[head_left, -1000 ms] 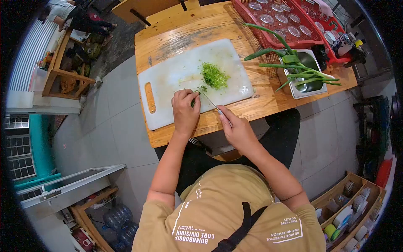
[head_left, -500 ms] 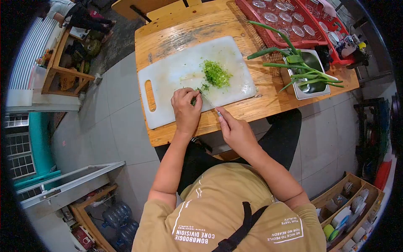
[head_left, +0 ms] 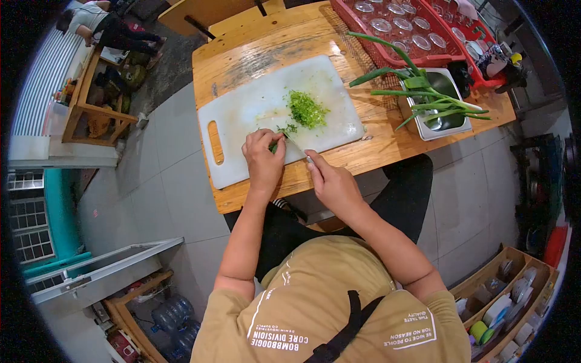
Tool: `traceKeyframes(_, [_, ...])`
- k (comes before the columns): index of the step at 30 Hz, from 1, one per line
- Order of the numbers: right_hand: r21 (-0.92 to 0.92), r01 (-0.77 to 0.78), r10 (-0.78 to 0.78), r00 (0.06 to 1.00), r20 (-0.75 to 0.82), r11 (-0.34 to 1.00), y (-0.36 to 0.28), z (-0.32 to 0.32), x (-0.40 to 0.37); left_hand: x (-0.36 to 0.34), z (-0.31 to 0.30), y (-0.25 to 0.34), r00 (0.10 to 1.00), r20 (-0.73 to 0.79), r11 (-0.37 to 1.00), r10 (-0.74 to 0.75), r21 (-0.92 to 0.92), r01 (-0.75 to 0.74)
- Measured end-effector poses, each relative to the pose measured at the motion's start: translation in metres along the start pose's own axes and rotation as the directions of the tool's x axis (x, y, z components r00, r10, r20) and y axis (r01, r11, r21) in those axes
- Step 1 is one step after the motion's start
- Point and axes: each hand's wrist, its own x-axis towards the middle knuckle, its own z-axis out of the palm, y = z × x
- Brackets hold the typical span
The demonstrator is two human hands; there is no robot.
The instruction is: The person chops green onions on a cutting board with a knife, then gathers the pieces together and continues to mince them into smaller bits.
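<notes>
A white cutting board point(head_left: 254, 115) is laid on a wooden table point(head_left: 375, 151). The left hand point(head_left: 264, 158) is curled, knuckles up, on a short bunch of green onion point(head_left: 274, 146) at the board's near edge. A knife point(head_left: 296, 147) is gripped in the right hand point(head_left: 330, 184), its blade set against the onion just beside the left fingers. A heap of chopped greens point(head_left: 305, 109) is seen on the board, beyond the hands. Whole green onions point(head_left: 417, 91) are laid across a steel tray point(head_left: 451, 124) to the right. Upturned glasses are held in 2 red racks point(head_left: 396, 51) at the table's far edge. Another person point(head_left: 97, 24) is seen at top left, well apart.
</notes>
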Motion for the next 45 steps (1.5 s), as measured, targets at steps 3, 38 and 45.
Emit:
traceKeyframes(3, [0.019,-0.118,0.116,0.989,0.086,0.993,-0.002,-0.006,-0.004,-0.002,-0.005,0.002,0.996,0.053,0.997,-0.065,-0.039,0.067])
traceKeyframes(38, [0.021,-0.136,0.133,0.986,0.105,0.990,-0.007,-0.010,-0.017,-0.003,0.001,0.003,0.999,0.010,0.998,-0.048,0.045,0.047])
traceKeyframes(45, [0.123,-0.119,0.114,0.992,0.049,0.985,0.001,0.001,-0.001,-0.003,0.001,0.003,0.999,-0.006,0.999,-0.038,0.025,0.039])
